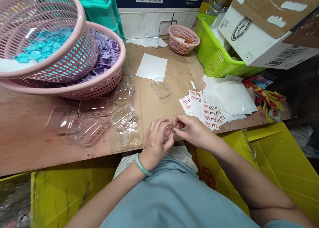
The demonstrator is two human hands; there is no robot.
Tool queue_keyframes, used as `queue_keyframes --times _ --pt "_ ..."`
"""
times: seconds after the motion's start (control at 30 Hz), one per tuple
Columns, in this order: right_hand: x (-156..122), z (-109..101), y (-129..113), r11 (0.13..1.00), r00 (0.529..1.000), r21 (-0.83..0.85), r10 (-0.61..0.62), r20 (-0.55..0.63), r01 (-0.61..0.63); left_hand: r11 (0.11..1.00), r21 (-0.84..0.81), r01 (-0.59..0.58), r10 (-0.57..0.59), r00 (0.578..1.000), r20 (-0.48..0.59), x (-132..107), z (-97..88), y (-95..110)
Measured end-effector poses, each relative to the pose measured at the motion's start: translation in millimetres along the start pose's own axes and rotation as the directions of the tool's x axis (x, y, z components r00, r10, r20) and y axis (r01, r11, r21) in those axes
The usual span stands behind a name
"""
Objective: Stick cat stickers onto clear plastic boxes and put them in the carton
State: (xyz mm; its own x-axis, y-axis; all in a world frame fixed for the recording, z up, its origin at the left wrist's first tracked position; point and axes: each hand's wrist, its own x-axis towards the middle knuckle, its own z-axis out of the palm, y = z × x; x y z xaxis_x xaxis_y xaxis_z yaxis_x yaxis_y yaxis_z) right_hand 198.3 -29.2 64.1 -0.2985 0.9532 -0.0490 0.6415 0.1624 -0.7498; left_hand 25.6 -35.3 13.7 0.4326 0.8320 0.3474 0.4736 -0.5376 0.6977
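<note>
My left hand point(157, 140) and my right hand point(190, 130) meet at the table's front edge, both closed in a pinch on a small printed sticker sheet point(168, 133) with red and white pictures. A jade bangle point(142, 165) circles my left wrist. Just to the right lie more sticker sheets point(211, 113), partly covered by white backing papers point(230, 97). To the left of my hands several clear plastic cases point(123, 116) lie scattered on the wooden table point(25, 138).
Two stacked pink baskets hold blue tags point(41, 48) and purple tags point(107, 53) at the back left. A small pink basket point(183, 38), a green crate point(216, 55), cardboard boxes point(264, 25) and red-yellow ribbons point(269, 98) stand at the back and right. Yellow cartons point(274, 158) sit below.
</note>
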Motion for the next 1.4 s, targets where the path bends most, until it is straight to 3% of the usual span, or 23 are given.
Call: queue_keyframes --times 0.13,0.37,1.17,1.27,1.4 --pt "-0.7 -0.4 3.5 1.000 0.999 0.011 0.025 0.038 -0.026 1.000 0.008 -0.005 0.005 1.000 -0.008 1.5 0.2 0.9" --pt "0.0 3.9 -0.5 0.989 0.994 -0.109 -0.102 -0.029 0.098 1.000 0.017 -0.010 0.010 1.000 -0.012 1.5 2.7 -1.9" --pt "-8.9 17.8 3.3 0.973 0.973 -0.156 -0.190 -0.130 0.169 1.000 0.005 -0.025 0.025 0.997 -0.079 -0.2 4.1 -0.7" --pt "-10.9 16.5 5.0 0.982 0.974 -0.114 -0.164 -0.155 0.148 1.000 0.007 -0.011 0.012 0.998 -0.068 0.4 3.0 0.5" --pt "-14.3 15.7 9.0 0.994 0.987 0.104 -0.001 -0.162 0.018 1.000 0.013 -0.019 0.020 0.998 -0.066 0.5 3.4 1.2"
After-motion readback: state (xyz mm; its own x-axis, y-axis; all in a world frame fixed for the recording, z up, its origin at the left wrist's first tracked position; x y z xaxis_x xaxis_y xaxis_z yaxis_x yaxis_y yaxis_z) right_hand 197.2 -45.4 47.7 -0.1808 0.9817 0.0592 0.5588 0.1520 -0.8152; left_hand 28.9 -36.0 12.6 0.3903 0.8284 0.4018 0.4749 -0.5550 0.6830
